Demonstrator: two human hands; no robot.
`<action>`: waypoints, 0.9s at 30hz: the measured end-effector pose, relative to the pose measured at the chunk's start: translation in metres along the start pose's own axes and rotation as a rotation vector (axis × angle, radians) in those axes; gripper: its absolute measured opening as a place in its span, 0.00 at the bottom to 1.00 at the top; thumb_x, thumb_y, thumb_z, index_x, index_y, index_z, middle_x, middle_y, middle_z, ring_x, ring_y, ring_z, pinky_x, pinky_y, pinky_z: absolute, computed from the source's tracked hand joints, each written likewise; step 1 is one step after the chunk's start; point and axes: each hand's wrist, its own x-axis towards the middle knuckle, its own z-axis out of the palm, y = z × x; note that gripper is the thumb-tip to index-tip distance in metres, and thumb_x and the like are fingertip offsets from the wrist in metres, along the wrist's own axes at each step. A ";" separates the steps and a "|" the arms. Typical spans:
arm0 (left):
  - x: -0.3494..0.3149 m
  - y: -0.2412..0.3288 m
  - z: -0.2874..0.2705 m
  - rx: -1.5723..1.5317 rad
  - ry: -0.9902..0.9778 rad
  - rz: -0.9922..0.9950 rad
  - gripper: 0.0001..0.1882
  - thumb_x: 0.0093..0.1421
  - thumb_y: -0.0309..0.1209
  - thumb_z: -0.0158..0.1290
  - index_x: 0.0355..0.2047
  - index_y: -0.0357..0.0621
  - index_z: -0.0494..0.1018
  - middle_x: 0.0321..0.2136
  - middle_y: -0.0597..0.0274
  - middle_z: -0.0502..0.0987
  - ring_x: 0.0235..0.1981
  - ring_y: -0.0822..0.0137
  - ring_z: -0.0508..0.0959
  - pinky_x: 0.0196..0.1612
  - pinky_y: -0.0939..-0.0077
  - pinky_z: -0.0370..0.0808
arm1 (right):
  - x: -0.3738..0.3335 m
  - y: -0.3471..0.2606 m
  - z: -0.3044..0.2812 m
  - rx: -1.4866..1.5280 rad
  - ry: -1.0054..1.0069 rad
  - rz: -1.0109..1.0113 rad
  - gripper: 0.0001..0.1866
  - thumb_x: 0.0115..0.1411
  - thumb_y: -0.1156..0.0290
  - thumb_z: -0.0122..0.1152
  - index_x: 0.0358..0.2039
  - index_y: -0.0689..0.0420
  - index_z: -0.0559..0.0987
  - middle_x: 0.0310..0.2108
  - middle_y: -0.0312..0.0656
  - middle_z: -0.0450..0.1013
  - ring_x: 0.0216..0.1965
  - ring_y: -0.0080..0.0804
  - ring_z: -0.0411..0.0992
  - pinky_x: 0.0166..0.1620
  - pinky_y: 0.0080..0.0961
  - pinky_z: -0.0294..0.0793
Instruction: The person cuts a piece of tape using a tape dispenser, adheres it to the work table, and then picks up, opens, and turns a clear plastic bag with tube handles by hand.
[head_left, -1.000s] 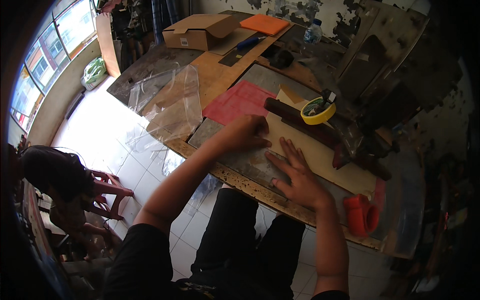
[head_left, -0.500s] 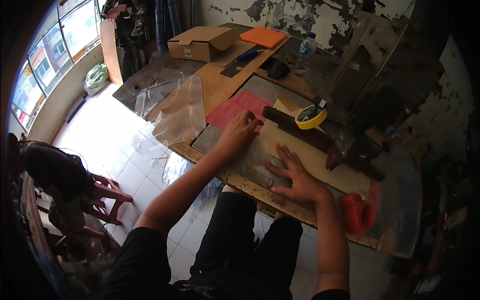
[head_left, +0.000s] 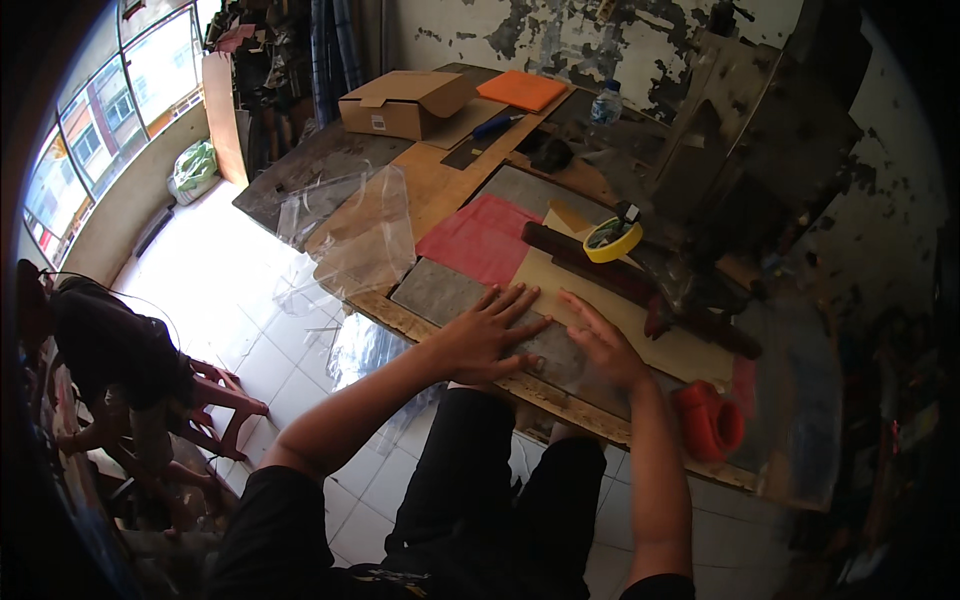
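My left hand [head_left: 490, 337] lies with fingers spread over the near edge of a cream sheet [head_left: 545, 272] and the grey plate [head_left: 437, 293] under it. Beside it, my right hand [head_left: 607, 350] is tilted, its fingers stretched out toward the cream sheet; it holds nothing. A pink sheet [head_left: 478, 240] lies to the left, against the cream one. Across the cream sheet runs a dark bar [head_left: 572, 258], part of it hidden by a yellow-rimmed ring [head_left: 613, 245]. A red rounded plastic piece [head_left: 707, 422] sits right of my right forearm.
Clear plastic sheeting [head_left: 355, 235] hangs over the table's left edge. Farther back are a cardboard box [head_left: 405, 105], an orange folded sheet [head_left: 522, 91], a blue-handled tool [head_left: 495, 126] and a plastic bottle [head_left: 606, 105]. Another person [head_left: 115, 340] sits bent on a red stool [head_left: 225, 405] at left.
My left hand has come off the pink sheet toward me and to the right, its curled fingers now spread. My right hand has turned from flat to tilted.
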 end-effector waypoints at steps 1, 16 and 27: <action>-0.002 0.002 -0.001 0.001 0.005 -0.001 0.34 0.70 0.53 0.35 0.72 0.54 0.53 0.72 0.40 0.46 0.74 0.41 0.44 0.74 0.45 0.40 | 0.000 0.000 0.005 -0.262 0.025 -0.070 0.31 0.68 0.63 0.51 0.69 0.61 0.61 0.72 0.50 0.53 0.75 0.43 0.46 0.73 0.34 0.45; -0.043 0.021 -0.016 -0.299 0.016 -0.178 0.33 0.71 0.45 0.40 0.69 0.37 0.56 0.71 0.49 0.54 0.74 0.54 0.50 0.74 0.48 0.42 | -0.011 -0.005 0.032 -1.071 -0.043 -0.200 0.41 0.67 0.37 0.43 0.68 0.56 0.64 0.74 0.44 0.48 0.75 0.45 0.41 0.74 0.50 0.37; -0.034 0.026 0.003 0.001 0.166 -0.234 0.34 0.67 0.47 0.48 0.65 0.36 0.62 0.70 0.50 0.58 0.72 0.55 0.55 0.73 0.49 0.49 | -0.013 -0.011 0.035 -0.943 -0.023 -0.285 0.34 0.67 0.43 0.51 0.61 0.58 0.74 0.67 0.45 0.64 0.72 0.43 0.53 0.72 0.52 0.43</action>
